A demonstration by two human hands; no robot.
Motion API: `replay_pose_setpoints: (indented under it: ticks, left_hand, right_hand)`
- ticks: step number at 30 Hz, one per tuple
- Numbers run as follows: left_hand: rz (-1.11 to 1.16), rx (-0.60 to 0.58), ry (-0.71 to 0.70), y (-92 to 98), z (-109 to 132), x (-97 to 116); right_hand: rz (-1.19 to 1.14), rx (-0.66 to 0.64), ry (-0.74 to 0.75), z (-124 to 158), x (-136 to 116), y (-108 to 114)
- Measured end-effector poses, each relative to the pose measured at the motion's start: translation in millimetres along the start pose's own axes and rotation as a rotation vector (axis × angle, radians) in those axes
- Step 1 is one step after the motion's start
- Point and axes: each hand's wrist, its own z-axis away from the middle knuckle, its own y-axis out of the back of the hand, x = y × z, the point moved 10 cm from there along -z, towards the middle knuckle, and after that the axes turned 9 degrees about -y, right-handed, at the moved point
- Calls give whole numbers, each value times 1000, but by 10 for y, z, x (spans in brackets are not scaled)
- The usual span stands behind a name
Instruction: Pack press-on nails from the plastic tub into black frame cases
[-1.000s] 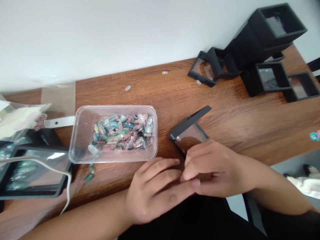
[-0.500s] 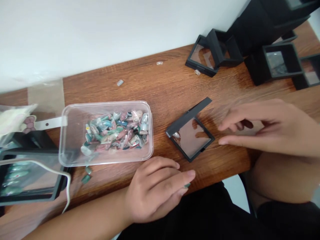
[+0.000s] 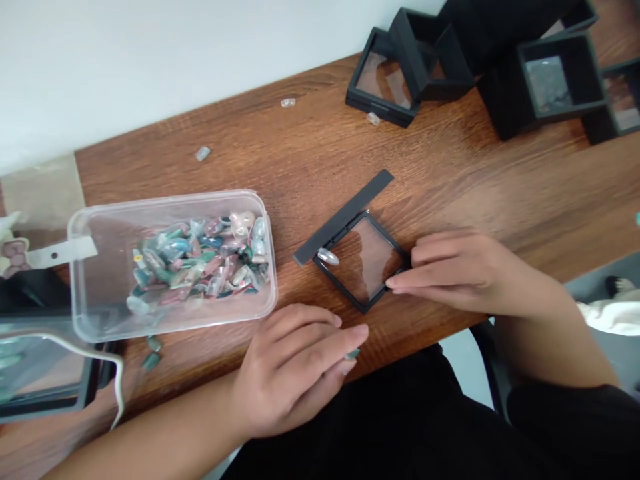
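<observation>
A small black frame [image 3: 367, 260] with a clear film lies on the wooden table, its long black flap [image 3: 345, 217] folded open on the upper left side. One clear, shiny nail tip [image 3: 328, 257] rests at the frame's left corner. My right hand [image 3: 450, 273] pinches the frame's right corner between thumb and fingers. Left of the frame, my left hand [image 3: 300, 367] holds a green nail tip [image 3: 353, 354] between thumb and index finger, near the table's front edge. Beside it stands a clear plastic box [image 3: 110, 267] with many pink, green and blue nail tips [image 3: 200, 257] inside.
Black frames [image 3: 383, 77] and open black boxes [image 3: 560, 80] stand at the back right. Loose nail tips [image 3: 203, 153] lie behind the plastic box, and two green ones [image 3: 151, 361] before it. A white cable [image 3: 117, 373] and a larger black frame [image 3: 87, 380] are at the left.
My right hand has come left and closed on the frame's corner. The flap now lies opened farther out from the frame. The view has shifted; my left hand still holds the green nail tip.
</observation>
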Motion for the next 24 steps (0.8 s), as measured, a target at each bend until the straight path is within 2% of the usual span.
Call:
replay_pose_setpoints:
  ticks: [10,14,18,24]
  left_hand:
    - [-7,13,10,-4,-2,-6]
    - [6,52,25,35,4,-5]
    - [95,96,135,53,37,-111]
    - [192,155,204,73,74,-210]
  right_hand:
    - [-17,-4,-44,-32,40,-38]
    - [-123,79,-39,-46,-7,57]
    - [-155,259,47,-84,-239,123]
    - [100,356,219,-157,-645,-118]
